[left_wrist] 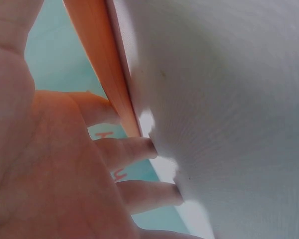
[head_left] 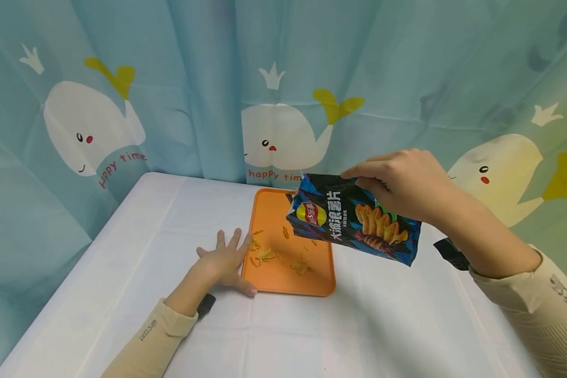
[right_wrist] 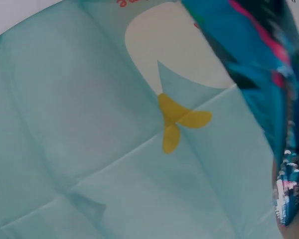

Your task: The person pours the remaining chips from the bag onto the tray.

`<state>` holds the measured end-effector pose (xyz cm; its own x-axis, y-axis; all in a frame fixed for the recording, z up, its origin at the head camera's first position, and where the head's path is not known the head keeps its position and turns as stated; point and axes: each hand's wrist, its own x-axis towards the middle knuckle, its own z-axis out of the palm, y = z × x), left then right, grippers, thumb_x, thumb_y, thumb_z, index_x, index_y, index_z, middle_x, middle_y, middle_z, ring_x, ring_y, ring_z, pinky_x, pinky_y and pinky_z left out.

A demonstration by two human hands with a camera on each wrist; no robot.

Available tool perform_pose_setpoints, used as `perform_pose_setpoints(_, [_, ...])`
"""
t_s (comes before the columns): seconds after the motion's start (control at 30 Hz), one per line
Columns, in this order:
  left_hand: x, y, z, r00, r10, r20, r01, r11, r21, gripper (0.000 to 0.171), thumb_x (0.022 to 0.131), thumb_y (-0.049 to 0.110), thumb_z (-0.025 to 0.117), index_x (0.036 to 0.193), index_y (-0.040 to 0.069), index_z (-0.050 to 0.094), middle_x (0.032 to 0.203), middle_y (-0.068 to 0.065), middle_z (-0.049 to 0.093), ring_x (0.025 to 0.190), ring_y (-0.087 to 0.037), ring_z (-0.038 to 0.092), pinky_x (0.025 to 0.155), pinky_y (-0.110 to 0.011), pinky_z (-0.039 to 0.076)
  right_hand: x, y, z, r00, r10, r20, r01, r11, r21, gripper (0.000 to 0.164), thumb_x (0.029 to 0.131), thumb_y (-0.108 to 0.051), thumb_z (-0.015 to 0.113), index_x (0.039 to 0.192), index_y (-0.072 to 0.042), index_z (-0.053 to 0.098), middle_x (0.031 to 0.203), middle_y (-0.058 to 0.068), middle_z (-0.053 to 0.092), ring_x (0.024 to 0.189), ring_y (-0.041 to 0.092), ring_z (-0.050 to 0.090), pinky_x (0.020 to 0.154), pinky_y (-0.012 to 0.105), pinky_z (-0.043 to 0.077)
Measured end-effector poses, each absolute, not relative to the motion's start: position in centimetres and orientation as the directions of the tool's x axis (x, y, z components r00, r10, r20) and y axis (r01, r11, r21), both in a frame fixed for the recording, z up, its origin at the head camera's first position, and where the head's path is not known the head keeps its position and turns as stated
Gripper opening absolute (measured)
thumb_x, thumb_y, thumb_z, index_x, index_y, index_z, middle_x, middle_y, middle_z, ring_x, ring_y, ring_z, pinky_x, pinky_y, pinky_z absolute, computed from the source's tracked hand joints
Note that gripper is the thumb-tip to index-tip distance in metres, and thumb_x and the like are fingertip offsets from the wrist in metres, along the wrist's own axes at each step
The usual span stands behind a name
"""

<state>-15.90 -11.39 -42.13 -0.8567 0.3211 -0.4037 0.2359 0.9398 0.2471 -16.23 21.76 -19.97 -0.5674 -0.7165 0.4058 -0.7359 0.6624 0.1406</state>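
My right hand (head_left: pixel 401 181) pinches the upper edge of a dark blue Lay's potato chip bag (head_left: pixel 331 212), which is tipped on its side over the right part of an orange tray (head_left: pixel 269 212). The bag's torn end points left; in the right wrist view its shiny blue side (right_wrist: pixel 254 45) fills the right edge. Broken chips (head_left: pixel 265 255) lie scattered across the tray. Beside the tray's left edge, my left hand (head_left: pixel 222 265) spreads its fingers, with fingertips and thumb right at the rim. The left wrist view shows its palm (left_wrist: pixel 65 164) next to the tray's side (left_wrist: pixel 97 55).
A white cloth (head_left: pixel 170 215) covers the table under the tray. Behind the table hangs a pale blue curtain (head_left: pixel 208 94) printed with white whales. Black devices (head_left: pixel 207 305) sit at both wrists, against beige sleeves (head_left: pixel 156 336).
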Motion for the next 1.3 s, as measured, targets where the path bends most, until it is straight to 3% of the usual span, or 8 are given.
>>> perform_pose_setpoints(0.97, [-15.94,-11.28,-42.22,-0.855,0.312,-0.415,0.218,0.941,0.257,0.141,0.056,0.071,0.084,0.162,0.017,0.009,0.167,-0.018,0.0,0.147,-0.056,-0.006,0.09,-0.09,0.01,-15.8,21.88,-19.63,-0.535,-0.719,0.443,-0.753,0.644,0.134,0.026,0.087,-0.008,0.074,0.107,-0.024,0.079,0.1,-0.004,0.078,0.047,0.003,0.047,0.041,0.024,0.026])
perform_pose_setpoints(1.3, [-15.95,-11.32,-42.18,-0.855,0.31,-0.416,0.217,0.942,0.256,0.141,0.056,0.071,0.084,0.162,0.017,0.009,0.167,-0.018,0.0,0.147,-0.056,-0.006,0.09,-0.09,0.011,-15.73,21.86,-19.72,-0.584,-0.709,0.396,-0.732,0.671,0.122,0.025,0.09,-0.01,0.072,0.109,-0.025,0.078,0.102,-0.004,0.077,0.047,0.003,0.047,0.042,0.025,0.028])
